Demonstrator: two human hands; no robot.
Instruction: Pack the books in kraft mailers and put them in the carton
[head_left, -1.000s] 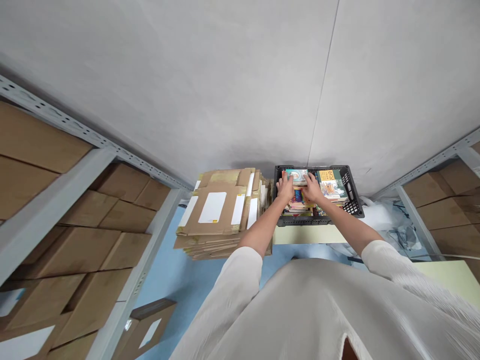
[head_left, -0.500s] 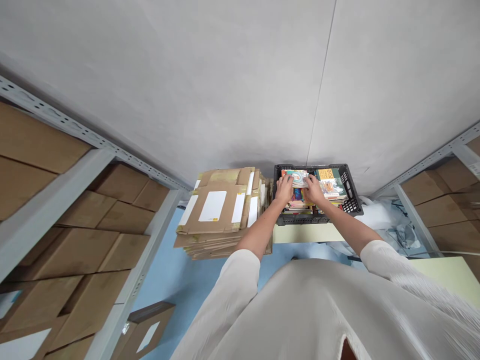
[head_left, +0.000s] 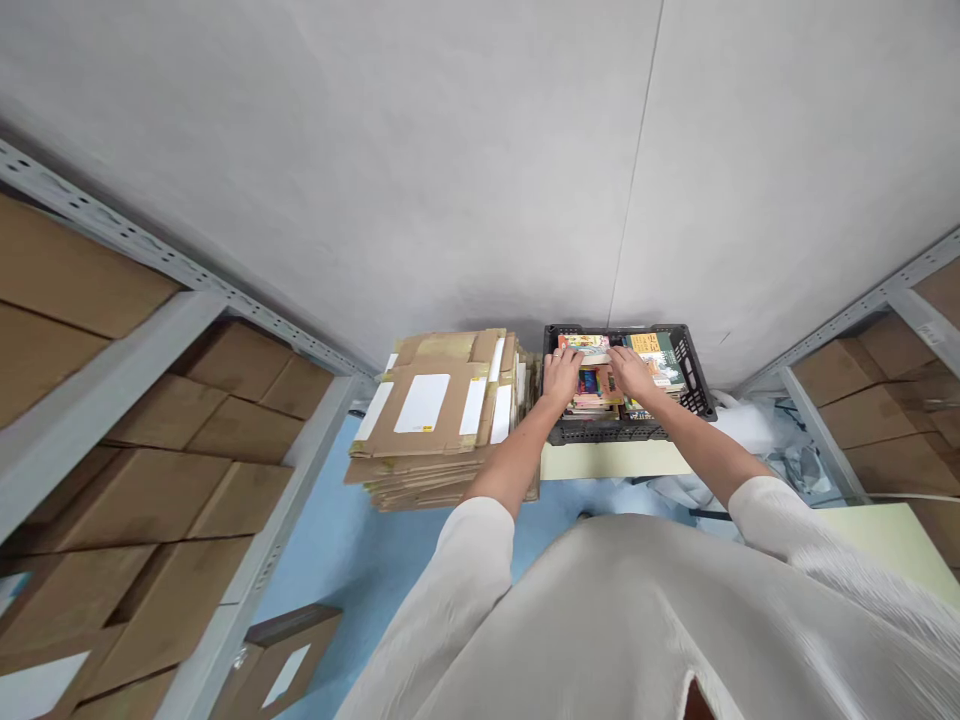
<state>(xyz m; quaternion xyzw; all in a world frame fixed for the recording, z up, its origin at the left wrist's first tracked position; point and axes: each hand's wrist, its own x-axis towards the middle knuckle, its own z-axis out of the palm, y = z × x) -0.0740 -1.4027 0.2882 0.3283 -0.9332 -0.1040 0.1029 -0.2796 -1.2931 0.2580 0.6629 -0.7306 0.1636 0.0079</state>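
Observation:
A black plastic crate (head_left: 609,431) with perforated sides stands by the wall, filled with books in two side-by-side stacks. Over the left stack, my left hand (head_left: 562,377) and my right hand (head_left: 630,372) are closed on opposite ends of some books (head_left: 596,357), whose pale page edges face me. It is unclear how many they hold. Below the held books, colourful books (head_left: 592,388) show between my hands. A book with a green and yellow cover (head_left: 660,360) tops the right stack, partly behind my right hand.
Flattened cardboard boxes (head_left: 457,400) are piled left of the crate. A pale yellow tabletop (head_left: 600,461) supports the crate. Shelves with brown cartons (head_left: 150,500) flank both sides, and clear plastic wrap (head_left: 750,425) lies to the right. One carton (head_left: 281,660) rests on the blue floor.
The held books have tilted, so their page edges show where a cover showed before. More of the colourful books beneath is visible. The whole view has shifted slightly.

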